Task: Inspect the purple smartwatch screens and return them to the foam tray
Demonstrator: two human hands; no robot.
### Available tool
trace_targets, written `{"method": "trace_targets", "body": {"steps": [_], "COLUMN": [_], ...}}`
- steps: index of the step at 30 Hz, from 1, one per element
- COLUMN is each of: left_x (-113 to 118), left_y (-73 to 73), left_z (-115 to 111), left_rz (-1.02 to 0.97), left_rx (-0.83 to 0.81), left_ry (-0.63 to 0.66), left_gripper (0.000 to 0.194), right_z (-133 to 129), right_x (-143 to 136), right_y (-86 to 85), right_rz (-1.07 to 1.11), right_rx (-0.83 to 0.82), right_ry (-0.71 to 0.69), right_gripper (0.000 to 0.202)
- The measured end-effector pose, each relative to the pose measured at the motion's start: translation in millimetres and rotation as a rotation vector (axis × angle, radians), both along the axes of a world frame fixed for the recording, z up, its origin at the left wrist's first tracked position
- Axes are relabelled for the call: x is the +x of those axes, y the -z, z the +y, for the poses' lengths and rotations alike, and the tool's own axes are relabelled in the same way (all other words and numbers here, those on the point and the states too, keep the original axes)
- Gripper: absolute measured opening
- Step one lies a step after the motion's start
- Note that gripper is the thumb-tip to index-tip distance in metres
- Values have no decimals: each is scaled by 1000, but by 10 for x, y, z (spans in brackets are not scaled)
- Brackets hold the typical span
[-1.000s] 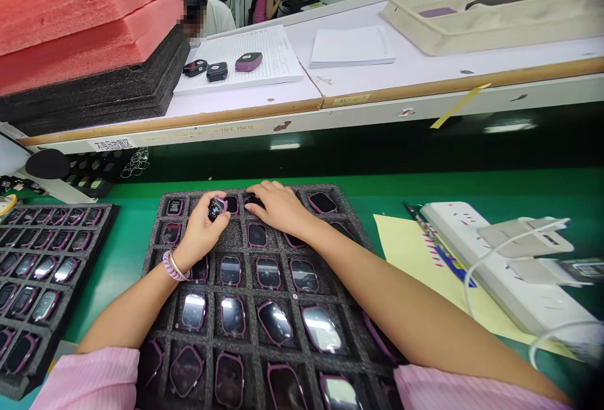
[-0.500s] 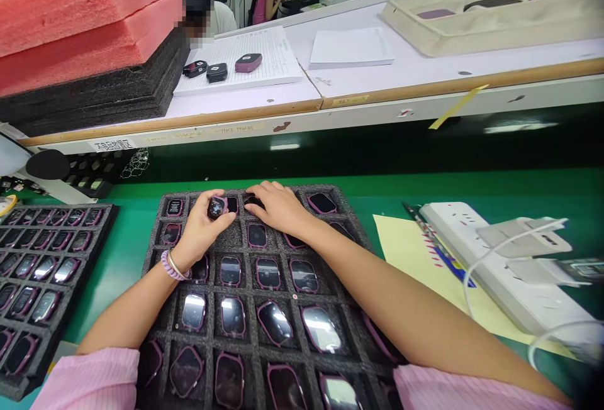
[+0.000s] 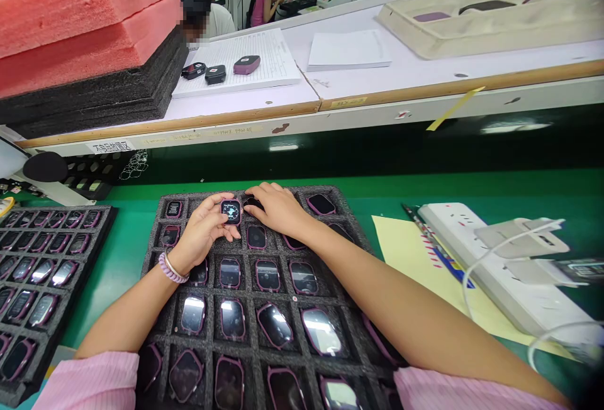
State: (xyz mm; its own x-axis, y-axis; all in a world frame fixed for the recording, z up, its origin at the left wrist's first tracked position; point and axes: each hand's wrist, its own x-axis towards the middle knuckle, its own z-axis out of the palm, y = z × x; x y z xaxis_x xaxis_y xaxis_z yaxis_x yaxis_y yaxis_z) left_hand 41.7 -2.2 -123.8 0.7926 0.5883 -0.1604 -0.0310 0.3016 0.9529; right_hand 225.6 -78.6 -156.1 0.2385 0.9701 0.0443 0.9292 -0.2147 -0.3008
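Observation:
My left hand pinches a purple-framed smartwatch, its screen lit and facing up, above the back part of a dark foam tray. Beside it, my right hand reaches into a back compartment, thumb and fingers round the edges of a second smartwatch that they partly cover. Several more watches with dark or glossy faces lie in the tray's compartments, such as one watch just in front of my right hand. My right forearm hides some compartments on that side.
Another foam tray of watches lies at the left. A white power strip with plugs and cables rests on the right, by a yellow sheet. Red foam blocks and a beige tray occupy the shelf; two people sit beyond.
My left hand has shifted the smartwatch slightly right and turned its lit screen up toward me, its fingers changing position. My right hand has hardly moved.

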Motion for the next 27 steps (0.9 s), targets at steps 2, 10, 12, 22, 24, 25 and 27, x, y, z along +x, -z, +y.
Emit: {"method": "trace_targets", "body": {"steps": [2, 10, 12, 22, 24, 25, 27], "left_x": [0, 5, 3, 1, 3, 4, 3], "left_y": [12, 27, 23, 43, 42, 42, 40], "left_z": [-3, -3, -1, 3, 5, 5, 4], "left_rz": [5, 5, 10, 11, 9, 8, 6], "left_rx": [35, 79, 83, 104, 107, 109, 109], "left_ry": [-7, -7, -5, 5, 4, 4, 6], "left_gripper": [50, 46, 45, 44, 44, 44, 43], "right_z": [0, -5, -6, -5, -5, -5, -5], "right_x": [-1, -5, -1, 23, 20, 17, 12], "right_y": [0, -15, -7, 46, 40, 35, 23], "right_rz": [3, 4, 3, -5, -6, -7, -6], "right_rx": [2, -11, -6, 24, 18, 13, 5], "right_ry": [-1, 2, -2, -11, -8, -6, -5], "right_gripper": [34, 34, 34, 34, 34, 34, 34]}}
